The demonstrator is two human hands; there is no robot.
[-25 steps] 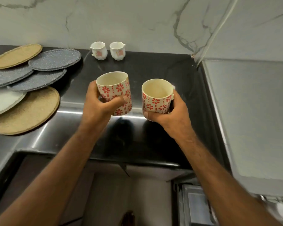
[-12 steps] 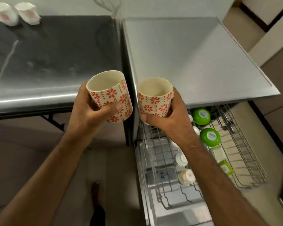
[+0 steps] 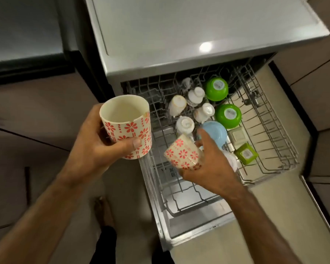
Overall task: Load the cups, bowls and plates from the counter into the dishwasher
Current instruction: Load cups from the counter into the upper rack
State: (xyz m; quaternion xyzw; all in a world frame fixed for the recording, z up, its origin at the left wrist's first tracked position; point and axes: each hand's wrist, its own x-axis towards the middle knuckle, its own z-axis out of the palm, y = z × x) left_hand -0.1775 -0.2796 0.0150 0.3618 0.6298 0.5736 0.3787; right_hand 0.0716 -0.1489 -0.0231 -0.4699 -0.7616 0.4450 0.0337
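Right hand [image 3: 211,168] is gripping its cup [image 3: 182,155] tilted, rack [image 3: 181,195] lying just beneath the fingers [image 3: 205,139]. Left hand [image 3: 95,149] is holding the second cup [image 3: 126,128] upright, farther off.

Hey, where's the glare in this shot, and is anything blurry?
Head view: a glare spot shines on the dishwasher top. Also in the head view, the right hand and right cup are smeared by blur, while the left hand and left cup look sharper.
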